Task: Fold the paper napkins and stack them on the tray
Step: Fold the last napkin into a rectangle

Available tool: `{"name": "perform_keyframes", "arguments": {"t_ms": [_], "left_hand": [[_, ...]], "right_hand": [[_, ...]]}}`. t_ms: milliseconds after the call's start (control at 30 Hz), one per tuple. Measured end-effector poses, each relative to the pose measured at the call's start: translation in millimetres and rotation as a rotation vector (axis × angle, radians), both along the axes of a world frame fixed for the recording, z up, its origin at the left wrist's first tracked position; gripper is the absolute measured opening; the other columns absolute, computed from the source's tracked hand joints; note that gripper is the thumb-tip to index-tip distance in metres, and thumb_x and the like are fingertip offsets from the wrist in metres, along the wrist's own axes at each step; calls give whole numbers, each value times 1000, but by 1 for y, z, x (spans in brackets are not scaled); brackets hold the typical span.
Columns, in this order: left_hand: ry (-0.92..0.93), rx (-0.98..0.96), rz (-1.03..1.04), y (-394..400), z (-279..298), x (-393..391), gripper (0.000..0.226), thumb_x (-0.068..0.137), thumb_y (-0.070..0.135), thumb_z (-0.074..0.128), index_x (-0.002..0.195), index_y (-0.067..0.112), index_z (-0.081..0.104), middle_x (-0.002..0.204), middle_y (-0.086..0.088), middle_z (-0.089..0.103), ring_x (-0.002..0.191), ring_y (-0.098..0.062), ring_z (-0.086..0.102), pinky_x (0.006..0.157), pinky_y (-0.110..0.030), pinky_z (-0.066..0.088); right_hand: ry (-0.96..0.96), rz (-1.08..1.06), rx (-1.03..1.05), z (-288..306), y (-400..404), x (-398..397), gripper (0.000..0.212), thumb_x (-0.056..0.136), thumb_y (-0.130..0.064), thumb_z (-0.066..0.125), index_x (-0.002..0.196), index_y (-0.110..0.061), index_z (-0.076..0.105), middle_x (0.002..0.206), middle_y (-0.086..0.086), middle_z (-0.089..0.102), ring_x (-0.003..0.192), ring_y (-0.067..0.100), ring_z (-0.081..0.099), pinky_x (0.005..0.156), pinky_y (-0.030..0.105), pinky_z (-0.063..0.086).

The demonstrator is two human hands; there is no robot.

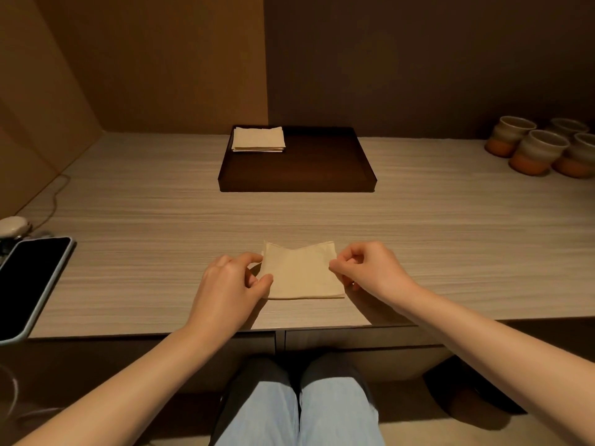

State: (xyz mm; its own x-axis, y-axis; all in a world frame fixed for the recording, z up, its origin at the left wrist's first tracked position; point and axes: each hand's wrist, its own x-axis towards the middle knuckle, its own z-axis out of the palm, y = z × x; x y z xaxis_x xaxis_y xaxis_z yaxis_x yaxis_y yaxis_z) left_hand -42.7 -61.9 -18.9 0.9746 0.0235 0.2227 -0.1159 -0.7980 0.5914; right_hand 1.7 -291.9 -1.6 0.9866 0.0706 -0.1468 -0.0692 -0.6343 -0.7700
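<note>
Cream paper, already folded to a small square, lies near the front edge of the tabletop (128, 194) as a person works on one napkin (301, 273). The left hand (231, 281) pinches the napkin's left side between thumb and fingers; the right hand (363, 268) pinches its right side the same way, fingers curled. The far edge of the paper dips in the middle and its two far corners stand a little raised, so the layers do not yet lie flush.

Toward the back edge sits a dark tray (322, 175), with a stack (258, 139) of folded napkins in its far left corner. Cups (541, 149) are grouped at the back right corner, and a phone (29, 281) rests at the front left corner.

The step in hand looks like squaring and flattening the fold before the napkin goes to the tray. Done well, it calls for lining up the far corners first, then pressing flat along the crease, since thin paper will likely spring open or skew if it is lifted from one side only. Carried level by both sides, it should land square on the stack.
</note>
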Motion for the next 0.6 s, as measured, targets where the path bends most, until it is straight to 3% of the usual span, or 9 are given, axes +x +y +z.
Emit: {"name": "perform_keyframes", "arguments": {"t_ms": [100, 233, 300, 367, 467, 533, 600], "left_hand": [[16, -9, -11, 4, 3, 2, 51, 88, 40, 61, 134, 23, 49, 74, 13, 60, 83, -8, 57, 83, -39, 51], [-95, 134, -104, 7, 11, -3, 50, 91, 39, 51, 138, 22, 43, 114, 8, 50, 106, -4, 45, 85, -26, 44], [-88, 257, -249, 4, 10, -12, 50, 93, 46, 43, 137, 23, 45, 132, 6, 46, 119, -6, 42, 96, -30, 43], [-41, 387, -379, 2, 3, -16, 57, 93, 56, 33, 141, 27, 40, 149, 7, 35, 138, -10, 28, 114, -36, 26], [33, 449, -433, 3, -6, -14, 64, 93, 63, 26, 150, 33, 23, 158, 13, 10, 145, -5, -2, 115, -29, -7], [44, 468, -443, 4, -11, -13, 66, 93, 64, 22, 151, 34, 18, 159, 13, 6, 145, -5, -7, 115, -30, -9], [63, 480, -454, 4, -13, -15, 67, 93, 65, 18, 152, 35, 14, 159, 13, 5, 145, -5, -8, 116, -32, -10]], "right_hand": [[7, 25, -34, 3, 3, -3, 10, 87, -16, 69, 79, -9, 69, 63, 3, 72, 58, 10, 69, 56, 15, 46], [-9, 17, -49, 4, 5, -5, 8, 86, -11, 68, 78, -9, 68, 63, 4, 72, 59, 11, 70, 57, 14, 45], [-12, 14, -47, 4, 4, -5, 7, 86, -10, 67, 79, -9, 68, 64, 4, 72, 59, 10, 70, 58, 13, 45], [-10, 14, -47, 5, 5, -6, 7, 86, -10, 67, 79, -10, 67, 64, 4, 72, 60, 10, 70, 60, 15, 45], [19, 15, -44, 7, 4, -6, 7, 86, -11, 67, 79, -12, 67, 65, 4, 73, 61, 9, 69, 63, 19, 47], [7, 6, -72, 8, 2, -6, 4, 88, -15, 66, 84, -14, 66, 70, 2, 72, 65, 10, 67, 66, 22, 48], [-142, 40, -211, 9, 1, -12, 8, 92, -20, 62, 99, -16, 62, 85, 0, 67, 80, 12, 62, 71, 26, 48]]}}
